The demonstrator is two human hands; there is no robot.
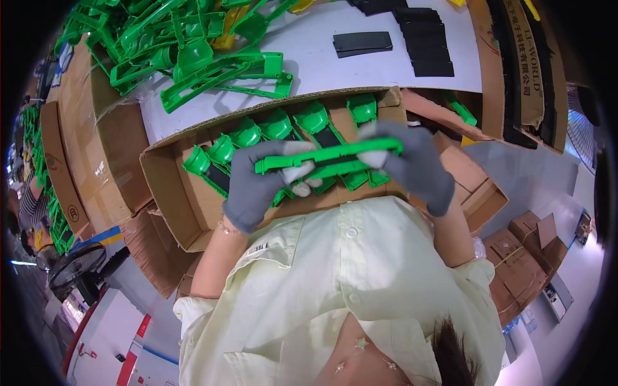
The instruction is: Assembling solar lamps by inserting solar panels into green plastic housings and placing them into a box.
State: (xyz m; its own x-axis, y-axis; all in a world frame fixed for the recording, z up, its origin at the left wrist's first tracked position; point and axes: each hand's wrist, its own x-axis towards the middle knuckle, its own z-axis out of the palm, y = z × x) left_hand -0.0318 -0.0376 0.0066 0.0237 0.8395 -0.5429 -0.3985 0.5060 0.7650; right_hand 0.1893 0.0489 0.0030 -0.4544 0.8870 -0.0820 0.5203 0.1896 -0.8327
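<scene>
Both my hands, in grey gloves with pale fingertips, hold a long green plastic part (335,153) level in front of my chest. My left hand (251,183) is closed round one end, and my right hand (418,166) grips the other, its fingers slightly blurred. Beneath them is a shallow open cardboard box (174,202). In it, several similar green parts (275,123) with scoop-shaped ends lie side by side, some with black strips (326,139) along them. My hands and the held part hide some of the box's contents.
A heap of green parts (193,55), mixed with some yellow ones, covers the white table's (309,64) far left. Flat black pieces (425,42) and a separate black strip (362,44) lie farther right. Cardboard boxes (106,135) flank the work area; a black fan (77,267) stands lower left.
</scene>
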